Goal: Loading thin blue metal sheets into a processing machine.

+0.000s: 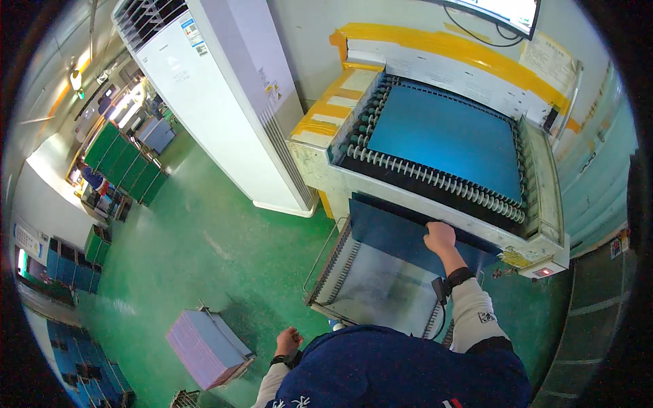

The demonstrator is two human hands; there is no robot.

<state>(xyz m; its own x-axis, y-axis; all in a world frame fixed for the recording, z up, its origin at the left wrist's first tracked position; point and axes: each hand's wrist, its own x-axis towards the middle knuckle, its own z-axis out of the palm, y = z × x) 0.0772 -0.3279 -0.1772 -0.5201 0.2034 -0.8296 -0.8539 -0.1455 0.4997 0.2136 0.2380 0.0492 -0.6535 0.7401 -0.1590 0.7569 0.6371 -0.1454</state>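
Note:
My right hand [441, 238] is closed on the upper edge of a dark blue flat panel [384, 234], which stands steeply tilted at the far side of a slotted rack [328, 275]. The fingers' far side is hidden by the hand. Just beyond it, a brighter blue panel [445, 139] lies flat on the rollers [435, 178] of a conveyor machine [422, 197]. Low and left of my body, my left hand [288, 341] hangs with its fingers curled in, and nothing shows in it. Black bands circle both wrists.
A tall white air conditioner [211, 102] stands left of the machine. On the green floor [170, 251], a stack of pinkish-grey boards [207, 347] sits on a stand. Racks of green panels [122, 163] and a person [92, 178] are at far left. A screen [510, 12] hangs above.

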